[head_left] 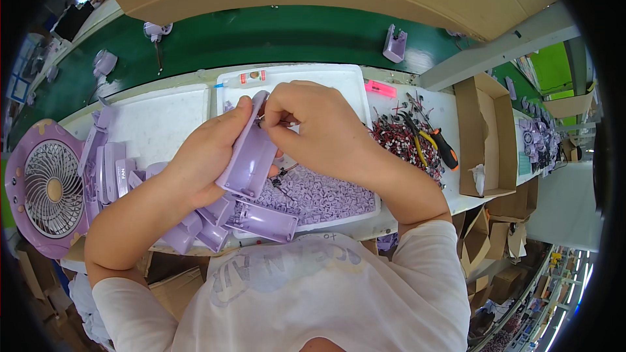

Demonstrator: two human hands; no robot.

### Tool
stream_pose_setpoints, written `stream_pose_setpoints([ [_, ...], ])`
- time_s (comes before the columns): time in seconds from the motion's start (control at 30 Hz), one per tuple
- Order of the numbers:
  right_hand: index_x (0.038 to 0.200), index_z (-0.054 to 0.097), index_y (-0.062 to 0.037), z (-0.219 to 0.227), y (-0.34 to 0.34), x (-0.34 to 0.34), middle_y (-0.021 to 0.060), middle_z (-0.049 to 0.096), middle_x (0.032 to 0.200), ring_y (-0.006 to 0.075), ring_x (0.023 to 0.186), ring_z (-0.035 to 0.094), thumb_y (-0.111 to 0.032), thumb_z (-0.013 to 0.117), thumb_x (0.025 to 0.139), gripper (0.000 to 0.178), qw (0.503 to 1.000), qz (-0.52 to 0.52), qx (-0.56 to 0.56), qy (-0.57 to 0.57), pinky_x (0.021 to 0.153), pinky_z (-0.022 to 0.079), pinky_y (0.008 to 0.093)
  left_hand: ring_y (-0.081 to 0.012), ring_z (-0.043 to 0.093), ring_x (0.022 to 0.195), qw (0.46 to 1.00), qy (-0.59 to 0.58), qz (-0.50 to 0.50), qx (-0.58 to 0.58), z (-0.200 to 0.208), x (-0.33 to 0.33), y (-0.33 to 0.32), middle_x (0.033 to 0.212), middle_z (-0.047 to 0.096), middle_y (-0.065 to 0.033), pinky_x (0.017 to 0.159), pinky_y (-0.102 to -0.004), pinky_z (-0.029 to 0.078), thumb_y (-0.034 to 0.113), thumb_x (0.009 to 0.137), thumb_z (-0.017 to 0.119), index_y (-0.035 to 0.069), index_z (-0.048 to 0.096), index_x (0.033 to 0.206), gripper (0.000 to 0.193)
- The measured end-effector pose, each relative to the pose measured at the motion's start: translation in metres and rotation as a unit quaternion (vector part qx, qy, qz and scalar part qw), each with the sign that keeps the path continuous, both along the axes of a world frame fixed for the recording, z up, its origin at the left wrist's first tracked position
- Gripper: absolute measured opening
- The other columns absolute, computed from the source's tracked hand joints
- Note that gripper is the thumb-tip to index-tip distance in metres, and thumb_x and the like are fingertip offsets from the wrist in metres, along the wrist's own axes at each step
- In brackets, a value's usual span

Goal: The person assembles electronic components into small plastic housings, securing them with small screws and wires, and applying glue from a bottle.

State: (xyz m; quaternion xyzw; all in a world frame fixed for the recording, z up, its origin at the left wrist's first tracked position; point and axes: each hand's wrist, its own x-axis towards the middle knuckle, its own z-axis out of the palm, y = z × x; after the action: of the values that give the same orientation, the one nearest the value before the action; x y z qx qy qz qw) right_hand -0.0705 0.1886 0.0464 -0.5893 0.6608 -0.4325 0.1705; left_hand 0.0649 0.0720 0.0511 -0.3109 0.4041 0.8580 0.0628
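Observation:
My left hand [205,150] is closed round a light purple plastic housing [251,160], a long hollow shell tilted with its open side toward me. At the shell's far end, my right hand [319,124] has thumb and forefinger pinched together. Something small and dark shows at those fingertips, mostly hidden; I cannot make out its kind. Below both hands lie many small purple plastic pieces [332,199] in a white tray [366,107]. More purple housings, one of them an open shell [267,221], rest by the tray's near left side.
Right of the tray lie a heap of small wired parts [391,137], yellow-handled pliers [427,138], an orange-black screwdriver [446,150] and an open cardboard box [489,137]. A purple fan [53,189] stands left. Behind are a small bottle [246,79] and a green belt [215,42].

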Motion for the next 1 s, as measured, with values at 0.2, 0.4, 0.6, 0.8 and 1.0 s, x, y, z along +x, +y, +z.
stream_pose_setpoints([
  [0.2,0.073,0.054,-0.0024,-0.005,-0.003,0.001,0.0101,0.056,0.069,0.0264,0.068,0.057,-0.002,0.062,0.071,0.008,0.998,-0.002,-0.040,0.053,0.060,0.045,0.0352,-0.0201,0.063,0.073,1.000,0.003,0.007,-0.028,0.001,0.000,0.003,0.091,0.061,-0.0128,0.065,-0.0300,0.054,0.044,0.097,0.037,0.000,0.052,0.110,0.049],
  [0.4,0.072,0.053,-0.0049,-0.006,-0.004,0.009,0.0093,0.055,0.066,0.0288,0.066,0.055,-0.003,0.061,0.070,0.008,0.995,-0.035,-0.052,0.083,0.059,0.043,0.0390,-0.0188,0.062,0.070,0.999,-0.004,0.036,-0.029,0.001,-0.002,0.008,0.089,0.061,-0.0112,0.062,-0.0292,0.053,0.044,0.097,0.036,0.001,0.053,0.108,0.048],
  [0.6,0.073,0.052,-0.0054,-0.011,-0.005,0.015,0.0091,0.053,0.065,0.0295,0.065,0.054,-0.003,0.061,0.069,0.010,0.987,-0.055,-0.084,0.124,0.058,0.043,0.0399,-0.0181,0.061,0.071,0.996,-0.019,0.079,-0.028,0.006,-0.008,0.016,0.088,0.060,-0.0105,0.063,-0.0290,0.051,0.042,0.098,0.034,0.002,0.053,0.104,0.044],
  [0.8,0.073,0.051,-0.0053,-0.014,-0.010,0.008,0.0089,0.052,0.064,0.0293,0.064,0.053,-0.002,0.061,0.069,0.011,0.987,-0.034,-0.112,0.110,0.057,0.042,0.0398,-0.0192,0.061,0.070,0.996,-0.011,0.065,-0.055,0.007,-0.010,0.010,0.083,0.061,-0.0115,0.061,-0.0299,0.050,0.040,0.099,0.033,0.001,0.054,0.100,0.044],
  [1.0,0.072,0.051,-0.0052,-0.019,-0.012,0.005,0.0088,0.054,0.065,0.0291,0.065,0.054,-0.002,0.061,0.069,0.012,0.987,-0.011,-0.123,0.106,0.058,0.043,0.0393,-0.0195,0.061,0.067,0.997,-0.025,0.047,-0.055,0.006,-0.007,0.009,0.084,0.061,-0.0118,0.061,-0.0303,0.051,0.040,0.099,0.033,0.001,0.054,0.100,0.045],
])
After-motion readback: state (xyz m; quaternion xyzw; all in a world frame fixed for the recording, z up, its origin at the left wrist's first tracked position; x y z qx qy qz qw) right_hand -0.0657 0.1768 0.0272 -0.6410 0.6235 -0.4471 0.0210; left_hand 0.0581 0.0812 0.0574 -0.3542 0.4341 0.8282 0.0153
